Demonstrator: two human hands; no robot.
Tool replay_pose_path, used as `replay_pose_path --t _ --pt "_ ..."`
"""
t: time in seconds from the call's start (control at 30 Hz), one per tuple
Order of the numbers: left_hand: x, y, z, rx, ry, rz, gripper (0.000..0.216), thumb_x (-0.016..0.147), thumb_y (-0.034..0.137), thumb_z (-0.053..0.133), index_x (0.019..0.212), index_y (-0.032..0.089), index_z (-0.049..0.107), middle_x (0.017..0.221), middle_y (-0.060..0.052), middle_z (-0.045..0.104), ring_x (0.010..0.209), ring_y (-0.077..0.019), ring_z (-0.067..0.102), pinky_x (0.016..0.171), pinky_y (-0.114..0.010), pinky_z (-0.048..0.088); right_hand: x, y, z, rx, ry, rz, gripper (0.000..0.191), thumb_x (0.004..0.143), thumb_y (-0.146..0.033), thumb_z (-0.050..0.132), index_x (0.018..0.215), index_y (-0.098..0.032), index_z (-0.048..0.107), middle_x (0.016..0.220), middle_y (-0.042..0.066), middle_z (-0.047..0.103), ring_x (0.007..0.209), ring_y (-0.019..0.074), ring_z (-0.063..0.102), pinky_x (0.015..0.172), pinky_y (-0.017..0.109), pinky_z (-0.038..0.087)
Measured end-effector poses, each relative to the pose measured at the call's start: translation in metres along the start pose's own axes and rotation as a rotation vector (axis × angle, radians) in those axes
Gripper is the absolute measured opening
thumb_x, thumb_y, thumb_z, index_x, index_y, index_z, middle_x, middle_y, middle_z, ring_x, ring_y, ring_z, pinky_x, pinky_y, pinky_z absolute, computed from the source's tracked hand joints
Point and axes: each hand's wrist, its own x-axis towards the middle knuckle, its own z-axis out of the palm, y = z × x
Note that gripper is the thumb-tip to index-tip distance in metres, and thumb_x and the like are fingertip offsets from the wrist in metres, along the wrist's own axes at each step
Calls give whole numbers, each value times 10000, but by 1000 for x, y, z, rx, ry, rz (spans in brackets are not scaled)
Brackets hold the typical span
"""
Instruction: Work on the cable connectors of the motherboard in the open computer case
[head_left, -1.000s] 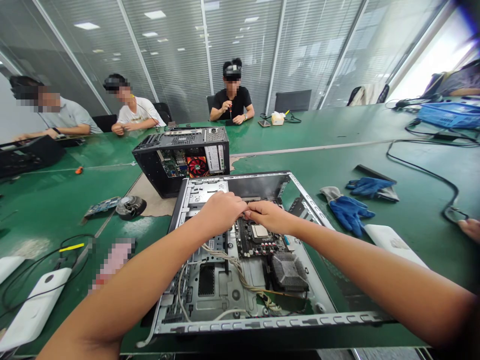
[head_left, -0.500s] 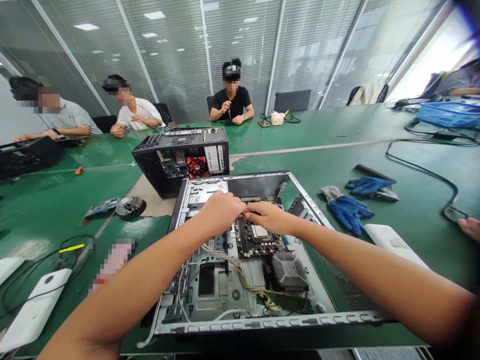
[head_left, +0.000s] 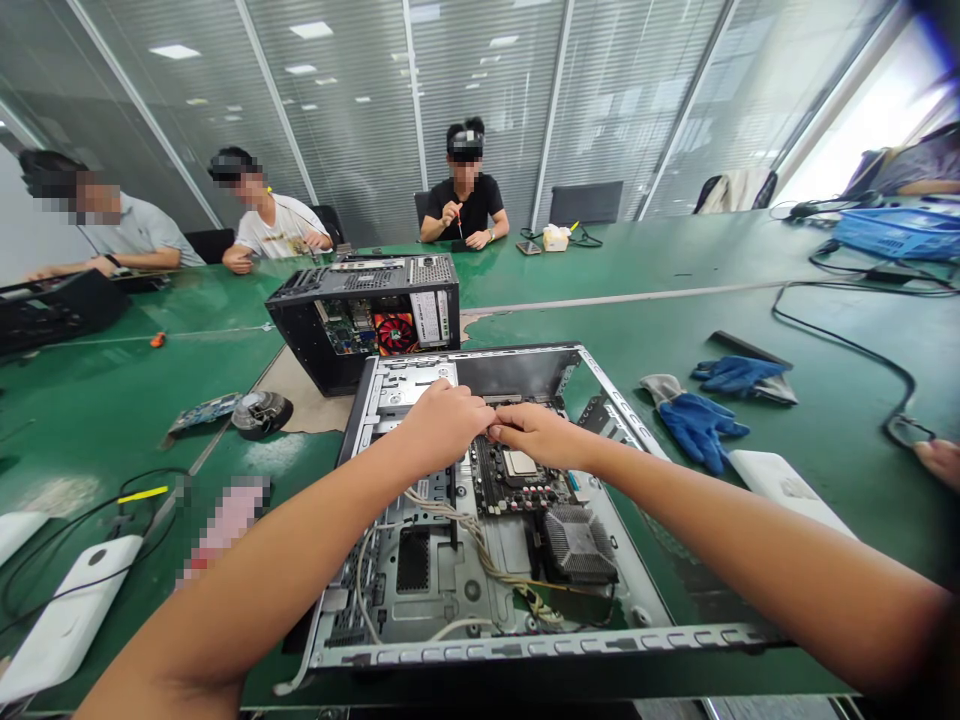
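An open computer case [head_left: 615,405] lies flat on the green table in front of me. Inside it sit a motherboard [head_left: 517,482] with a bare processor, a grey heatsink [head_left: 577,543] and a bundle of cables [head_left: 465,525]. My left hand [head_left: 442,425] and my right hand [head_left: 536,432] meet over the far end of the motherboard, fingertips touching. Both are curled closed, pinching something small that the fingers hide.
A second, black computer case [head_left: 364,315] stands behind. Blue gloves [head_left: 701,420] lie to the right, a circuit board and round fan [head_left: 259,412] to the left, white devices [head_left: 71,615] and cables at the near left. Three people sit across the table; another hand [head_left: 937,458] shows at the right edge.
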Motion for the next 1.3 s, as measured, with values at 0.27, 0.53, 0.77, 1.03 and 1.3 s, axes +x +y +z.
replay_pose_path --t 0.27,0.53,0.77,1.03,1.3 --pt "0 -1 2 -10 37 -9 163 884 199 481 790 179 612 749 -43 641 760 -186 547 651 -316 311 0 -1 -1 8 7 -3 191 863 -228 423 741 -178 561 681 1 545 639 139 456 629 273 365" --pt "0 1 -1 17 45 6 118 835 118 506 773 177 588 752 -36 643 775 -192 543 632 -318 301 -1 -3 -2 -9 6 14 212 875 -232 400 744 -180 558 667 -2 529 628 138 453 630 277 361" --pt "0 1 1 14 46 -8 108 846 145 516 773 179 587 760 -35 644 790 -199 536 636 -321 298 0 -3 -2 -6 -2 8 174 854 -235 425 723 -181 528 664 -14 499 638 134 433 633 274 345" --pt "0 1 1 22 42 9 119 860 140 502 786 178 587 765 -40 635 805 -206 521 642 -316 293 -1 -3 -2 -12 5 7 191 865 -225 412 729 -181 539 669 -2 530 639 139 454 638 275 357" --pt "1 1 2 32 54 4 109 829 113 527 764 180 583 755 -29 637 798 -207 532 629 -327 295 -1 -2 -2 2 11 12 206 873 -237 401 727 -183 536 650 -3 522 618 140 454 629 280 353"
